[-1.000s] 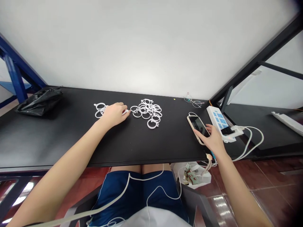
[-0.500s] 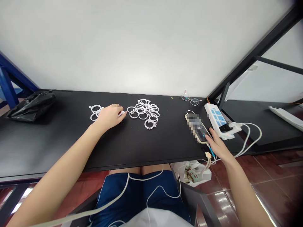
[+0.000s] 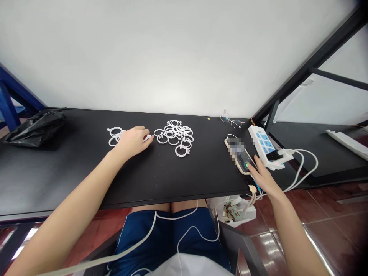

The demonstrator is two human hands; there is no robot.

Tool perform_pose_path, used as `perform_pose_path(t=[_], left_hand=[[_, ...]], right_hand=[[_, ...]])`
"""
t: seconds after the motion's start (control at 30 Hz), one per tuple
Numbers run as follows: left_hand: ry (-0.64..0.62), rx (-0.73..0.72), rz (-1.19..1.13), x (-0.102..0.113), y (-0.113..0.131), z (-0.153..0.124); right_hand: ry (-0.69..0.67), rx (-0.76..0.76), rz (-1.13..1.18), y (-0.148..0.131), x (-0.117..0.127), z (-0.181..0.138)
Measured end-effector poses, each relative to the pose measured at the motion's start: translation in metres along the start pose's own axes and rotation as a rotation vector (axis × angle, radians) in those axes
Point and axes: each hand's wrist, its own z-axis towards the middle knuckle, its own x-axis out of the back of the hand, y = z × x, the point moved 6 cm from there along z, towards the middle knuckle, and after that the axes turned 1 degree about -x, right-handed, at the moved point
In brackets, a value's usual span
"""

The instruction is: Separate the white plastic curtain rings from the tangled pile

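My left hand (image 3: 132,140) rests on the black table (image 3: 172,172), fingers curled, its fingertips pinching a white plastic ring (image 3: 147,137). A small group of white rings (image 3: 114,135) lies just left of it, and a pile of several white rings (image 3: 175,137) lies to its right. My right hand (image 3: 264,177) lies at the table's right front edge with fingers stretched out, a fingertip touching the lit screen of a phone (image 3: 240,156) that lies flat on the table.
A white and blue power strip (image 3: 263,145) with white cables (image 3: 304,168) sits right of the phone. Eyeglasses (image 3: 231,121) lie near the wall. A black plastic bag (image 3: 34,126) is at far left. A black frame post (image 3: 310,65) rises at right.
My right hand slid down the phone toward its near end, and the screen lit up. My left hand stayed on the ring. The view shifted slightly right.
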Motion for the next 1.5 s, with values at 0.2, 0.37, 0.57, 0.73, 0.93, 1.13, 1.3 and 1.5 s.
perform_pose_path(t=[0.2,0.37,0.57,0.73,0.93,1.13,1.3,1.5], left_hand=[[0.008,-0.007,-0.012,0.000,0.000,0.000],[0.018,-0.016,-0.008,0.000,-0.001,0.000],[0.030,-0.021,-0.008,-0.001,0.000,-0.001],[0.033,-0.017,-0.002,0.000,-0.001,-0.001],[0.031,-0.021,0.001,0.001,0.001,-0.001],[0.028,-0.012,0.017,0.000,0.000,0.000],[0.047,-0.003,0.033,0.002,0.000,0.000],[0.042,-0.002,0.036,0.002,0.000,-0.001]], right_hand=[[-0.013,-0.004,0.024,-0.003,0.002,-0.003],[-0.012,-0.009,0.027,-0.003,0.003,-0.004],[-0.015,0.019,0.054,0.003,0.001,-0.003],[-0.013,0.013,0.067,0.004,0.001,-0.002],[0.006,0.019,0.106,0.003,0.002,-0.002],[0.042,0.031,0.180,0.007,0.002,-0.003],[0.098,0.035,0.356,0.002,0.005,-0.008],[0.167,0.118,0.325,-0.009,0.013,-0.011]])
